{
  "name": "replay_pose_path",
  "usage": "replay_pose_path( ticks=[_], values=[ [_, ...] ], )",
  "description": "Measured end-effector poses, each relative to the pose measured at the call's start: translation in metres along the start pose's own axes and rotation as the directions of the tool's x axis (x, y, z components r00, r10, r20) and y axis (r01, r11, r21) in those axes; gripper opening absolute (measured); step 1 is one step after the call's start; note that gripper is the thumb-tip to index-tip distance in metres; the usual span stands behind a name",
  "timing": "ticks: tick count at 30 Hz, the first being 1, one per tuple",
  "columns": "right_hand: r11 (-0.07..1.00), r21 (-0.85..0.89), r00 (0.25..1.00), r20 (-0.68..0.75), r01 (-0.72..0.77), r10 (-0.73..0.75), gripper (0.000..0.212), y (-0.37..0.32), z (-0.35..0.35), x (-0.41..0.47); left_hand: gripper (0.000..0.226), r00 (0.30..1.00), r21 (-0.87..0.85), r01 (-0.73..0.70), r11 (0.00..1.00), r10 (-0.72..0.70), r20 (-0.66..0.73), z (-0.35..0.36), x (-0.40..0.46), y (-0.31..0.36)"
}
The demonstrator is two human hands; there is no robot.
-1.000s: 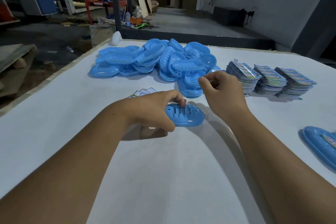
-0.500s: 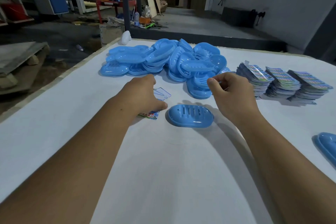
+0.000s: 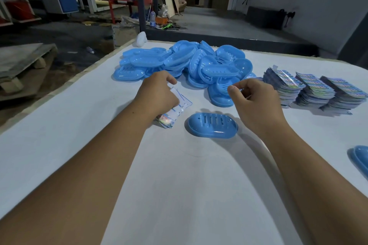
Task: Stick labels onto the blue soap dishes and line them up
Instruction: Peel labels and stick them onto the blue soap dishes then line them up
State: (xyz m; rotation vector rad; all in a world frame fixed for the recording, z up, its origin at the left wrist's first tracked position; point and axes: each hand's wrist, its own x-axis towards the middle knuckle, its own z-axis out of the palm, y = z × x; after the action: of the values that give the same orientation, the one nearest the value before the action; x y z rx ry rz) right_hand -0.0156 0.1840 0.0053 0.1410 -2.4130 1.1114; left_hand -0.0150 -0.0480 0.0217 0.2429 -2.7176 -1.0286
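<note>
On my feed, the white desk fills the view. At far left beyond its edge lies a wooden pallet on the floor. On the desk's far side sits the heap of blue soap dishes, unlabelled and loosely piled.

The left hand rests near the heap's near edge. Its grip is curled round a small fan of labels, which touch the desk below the hand; printed faces show at the lower end.

Just to the right of those labels, one single soap dish lies upside down on the desk, slots upward, apart from both hands. No label shows on its visible surface.

The right hand hovers above and to the right of that dish. Its grip is narrow, thumb and fingers curled close together; I cannot tell whether anything is pinched between them.

Further right, three stacks of label sheets stand side by side. At the extreme right edge, another soap dish is partly cut off by the view.
</note>
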Motion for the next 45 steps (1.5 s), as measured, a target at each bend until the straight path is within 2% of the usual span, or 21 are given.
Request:
replay_pose_path(
  ticks=[5, 7, 9, 11, 15, 20, 22, 24, 27, 30, 34, 37, 40, 43, 45],
  values=[
    [0.998, 0.057, 0.996, 0.085, 0.016, -0.021, 0.018, -0.004, 0.004, -0.006, 0.039, 0.998, -0.301, -0.003, 0.954, -0.014, -0.053, 0.0, -0.002, 0.007],
    [0.994, 0.112, 0.993, 0.119, 0.015, -0.029, 0.018, -0.006, 0.007, -0.009, 0.034, 0.997, -0.335, -0.033, 0.942, 0.007, -0.08, 0.002, -0.003, 0.009],
    [0.99, 0.139, 0.989, 0.145, 0.021, -0.041, 0.019, -0.006, 0.01, -0.011, 0.026, 0.994, -0.299, -0.064, 0.952, 0.033, -0.108, 0.005, -0.004, 0.007],
    [0.992, 0.123, 0.985, 0.161, 0.035, -0.055, 0.02, -0.007, 0.012, -0.013, 0.017, 0.987, -0.174, -0.092, 0.98, 0.066, -0.148, 0.008, -0.003, 0.005],
    [0.994, 0.095, 0.984, 0.162, 0.052, -0.067, 0.018, -0.006, 0.013, -0.012, 0.021, 0.957, 0.105, -0.133, 0.986, 0.155, -0.244, 0.013, -0.003, -0.001],
    [0.995, 0.069, 0.986, 0.151, 0.068, -0.078, 0.018, -0.005, 0.014, -0.012, 0.021, 0.931, 0.197, -0.177, 0.964, 0.229, -0.283, 0.013, -0.002, -0.009],
    [0.995, 0.07, 0.987, 0.144, 0.067, -0.077, 0.018, -0.005, 0.014, -0.012, 0.02, 0.917, 0.103, -0.209, 0.973, 0.231, -0.325, 0.011, -0.001, -0.007],
    [0.994, 0.088, 0.987, 0.141, 0.061, -0.073, 0.017, -0.006, 0.014, -0.012, 0.016, 0.935, -0.13, -0.223, 0.966, 0.174, -0.31, 0.009, -0.001, -0.002],
    [0.985, 0.17, 0.984, 0.167, 0.04, -0.068, 0.017, -0.009, 0.014, -0.014, 0.003, 0.969, -0.443, -0.174, 0.88, 0.072, -0.236, 0.01, -0.002, 0.008],
    [0.943, 0.334, 0.971, 0.231, -0.016, -0.066, 0.013, -0.016, 0.012, -0.017, 0.013, 0.987, -0.61, -0.115, 0.784, 0.021, -0.16, 0.015, -0.003, 0.015],
    [0.92, 0.388, 0.959, 0.277, -0.056, -0.058, 0.002, -0.02, 0.011, -0.017, 0.007, 0.997, -0.667, -0.069, 0.742, 0.019, -0.081, 0.02, -0.007, 0.02],
    [0.918, 0.385, 0.971, 0.239, -0.095, 0.0, 0.019, -0.018, 0.011, -0.013, 0.006, 0.997, -0.688, -0.057, 0.723, 0.008, -0.073, 0.02, -0.008, 0.022],
    [0.91, 0.386, 0.957, 0.288, -0.15, 0.035, 0.033, -0.018, 0.011, -0.012, 0.013, 0.997, -0.69, -0.046, 0.722, -0.008, -0.074, 0.019, -0.008, 0.021],
    [0.87, 0.457, 0.94, 0.341, -0.184, 0.02, 0.018, -0.017, 0.011, -0.012, 0.008, 0.998, -0.667, -0.053, 0.743, 0.01, -0.069, 0.019, -0.01, 0.021],
    [0.858, 0.48, 0.948, 0.317, -0.183, 0.025, 0.012, -0.016, 0.01, -0.011, 0.012, 0.998, -0.651, -0.061, 0.757, 0.042, -0.045, 0.019, -0.011, 0.02]
  ],
)
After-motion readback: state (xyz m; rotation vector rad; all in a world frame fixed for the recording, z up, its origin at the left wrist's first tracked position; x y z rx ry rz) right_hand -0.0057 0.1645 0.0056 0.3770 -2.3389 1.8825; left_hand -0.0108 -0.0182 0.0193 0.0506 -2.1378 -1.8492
